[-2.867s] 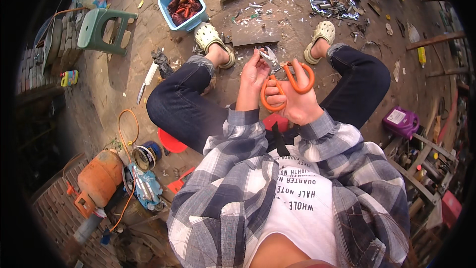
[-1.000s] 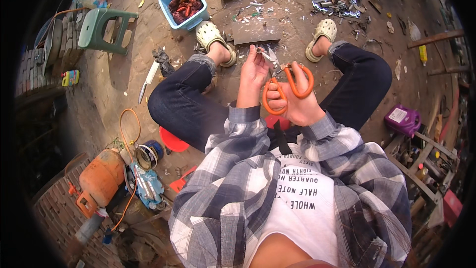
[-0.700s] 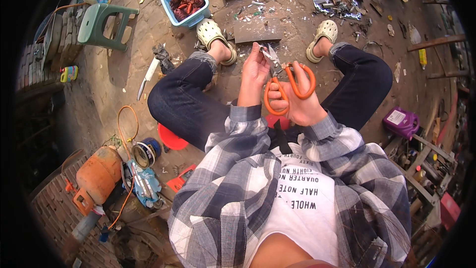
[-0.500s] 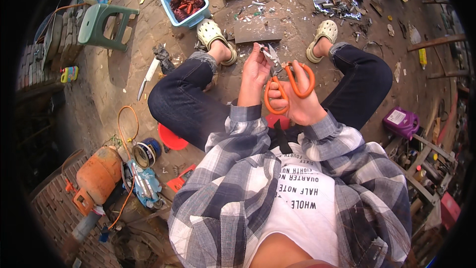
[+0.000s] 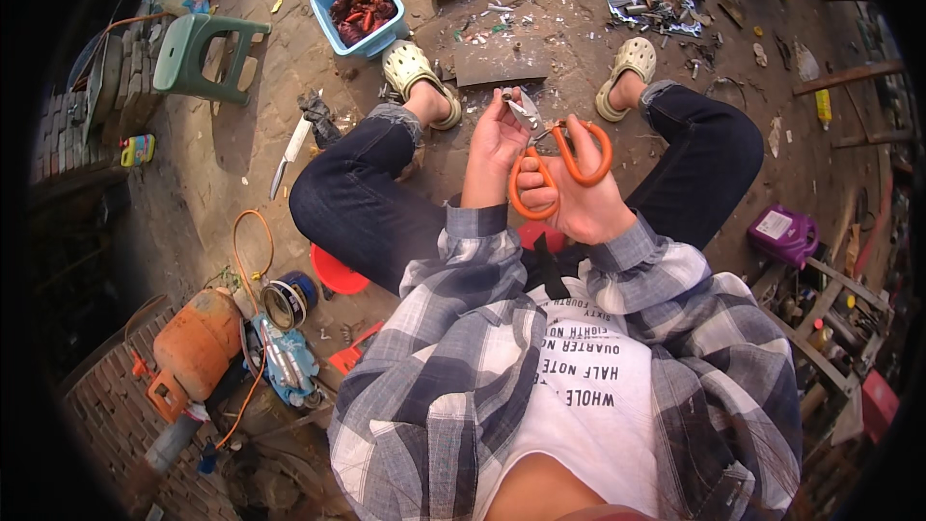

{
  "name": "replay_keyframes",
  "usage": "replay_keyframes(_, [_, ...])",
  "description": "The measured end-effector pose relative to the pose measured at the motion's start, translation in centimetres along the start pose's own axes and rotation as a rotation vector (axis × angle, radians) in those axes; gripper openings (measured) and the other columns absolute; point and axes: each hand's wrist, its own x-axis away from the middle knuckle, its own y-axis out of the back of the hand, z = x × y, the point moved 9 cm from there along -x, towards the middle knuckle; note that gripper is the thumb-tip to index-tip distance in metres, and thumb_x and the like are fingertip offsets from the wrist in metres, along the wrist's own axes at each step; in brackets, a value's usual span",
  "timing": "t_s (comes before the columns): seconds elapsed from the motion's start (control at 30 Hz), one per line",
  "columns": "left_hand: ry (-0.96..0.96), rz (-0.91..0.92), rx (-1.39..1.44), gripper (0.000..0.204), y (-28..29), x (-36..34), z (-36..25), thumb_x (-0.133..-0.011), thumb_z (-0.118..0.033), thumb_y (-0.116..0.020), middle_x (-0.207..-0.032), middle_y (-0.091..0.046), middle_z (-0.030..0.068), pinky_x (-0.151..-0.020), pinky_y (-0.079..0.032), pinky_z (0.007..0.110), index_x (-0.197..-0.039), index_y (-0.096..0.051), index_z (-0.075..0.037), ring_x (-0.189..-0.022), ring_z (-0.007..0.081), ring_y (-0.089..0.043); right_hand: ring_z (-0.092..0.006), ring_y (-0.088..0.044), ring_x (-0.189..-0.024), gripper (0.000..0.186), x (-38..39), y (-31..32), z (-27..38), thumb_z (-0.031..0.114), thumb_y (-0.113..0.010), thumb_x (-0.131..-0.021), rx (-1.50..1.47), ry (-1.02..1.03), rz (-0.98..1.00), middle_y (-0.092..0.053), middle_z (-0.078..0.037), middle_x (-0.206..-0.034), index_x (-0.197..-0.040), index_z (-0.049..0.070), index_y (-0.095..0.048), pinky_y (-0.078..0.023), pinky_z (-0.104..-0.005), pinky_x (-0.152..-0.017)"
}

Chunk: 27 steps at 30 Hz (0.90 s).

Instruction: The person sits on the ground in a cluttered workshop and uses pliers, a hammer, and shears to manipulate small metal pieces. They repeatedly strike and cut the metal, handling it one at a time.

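Observation:
Orange-handled scissors (image 5: 607, 156) are in my right hand (image 5: 590, 205), whose fingers go through and around the two loops. Their metal blades point up and left, toward the fingertips of my left hand (image 5: 494, 143). Between the left thumb and fingers is a small round metal piece (image 5: 507, 95), too small to name. The blades lie right beside this piece; whether they touch it I cannot tell. Both hands are held above the ground between my bent knees.
A metal plate (image 5: 502, 63) lies ahead between my shoes. A blue tub (image 5: 388, 37) of reddish pieces stands ahead left, near a green stool (image 5: 198, 56) and a knife (image 5: 292, 150). Metal parts (image 5: 651, 8) lie ahead right. An orange gas cylinder (image 5: 200, 336) is left, a purple jug (image 5: 783, 235) right.
The scissors have turned slightly in my right hand, and their lower loop has shifted a little left. The blades remain by my left fingertips. My left hand has barely moved.

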Motion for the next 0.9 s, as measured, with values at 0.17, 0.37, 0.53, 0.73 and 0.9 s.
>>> replay_keyframes(0.17, [0.011, 0.041, 0.007, 0.024, -0.2, -0.2, 0.1, -0.092, -0.026, -0.058, -0.099, -0.066, 0.0045, -0.082, -0.052, 0.034, -0.104, -0.058, -0.005, -0.09, 0.0165, -0.062, -0.0087, -0.04, -0.059, 0.069, -0.1, -0.1, 0.2, 0.069, -0.039, -0.086, -0.047, -0.021, 0.035, -0.044, -0.005, -0.079, -0.093, 0.001, -0.044, -0.036, -0.0168, -0.049])
replay_keyframes(0.37, [0.03, 0.142, 0.036, 0.024, -0.7, -0.4, 0.3, -0.094, -0.023, -0.054, -0.105, -0.064, 0.006, -0.085, -0.051, 0.034, -0.108, -0.058, -0.004, -0.092, 0.0168, -0.061, -0.0086, -0.04, -0.058, 0.069, 0.1, -0.1, 0.6, 0.069, -0.04, -0.086, -0.032, -0.006, 0.03, -0.045, -0.005, -0.079, -0.093, 0.0, -0.044, -0.035, -0.0166, -0.049])
replay_keyframes(0.53, [0.018, 0.164, 0.076, 0.023, -0.5, -0.5, -0.4, -0.095, -0.018, -0.051, -0.108, -0.063, 0.0077, -0.087, -0.049, 0.033, -0.111, -0.058, -0.003, -0.091, 0.0172, -0.06, -0.009, -0.04, -0.057, 0.071, 0.0, 0.0, 0.3, 0.07, -0.039, -0.085, -0.042, -0.021, 0.003, -0.045, -0.005, -0.079, -0.092, 0.0, -0.045, -0.035, -0.0166, -0.049])
replay_keyframes(0.73, [-0.182, 0.174, -0.13, 0.022, -1.8, 0.3, -1.2, -0.092, -0.009, -0.054, -0.11, -0.063, 0.0106, -0.085, -0.049, 0.03, -0.113, -0.056, -0.001, -0.093, 0.0158, -0.06, -0.0095, -0.039, -0.056, 0.07, -0.2, 1.3, 0.6, 0.07, -0.037, -0.086, 0.024, 0.015, -0.045, -0.045, -0.005, -0.078, -0.092, 0.0, -0.045, -0.034, -0.0174, -0.048])
replay_keyframes(0.9, [-0.654, 0.122, -0.511, 0.024, -2.9, 2.0, -4.5, -0.085, 0.004, -0.059, -0.108, -0.064, 0.0096, -0.084, -0.048, 0.025, -0.108, -0.056, 0.0, -0.097, 0.0127, -0.059, -0.0104, -0.036, -0.054, 0.069, 0.8, 1.2, 1.0, 0.07, -0.033, -0.087, 0.136, 0.052, -0.046, -0.043, -0.003, -0.075, -0.094, 0.002, -0.044, -0.031, -0.0195, -0.047])
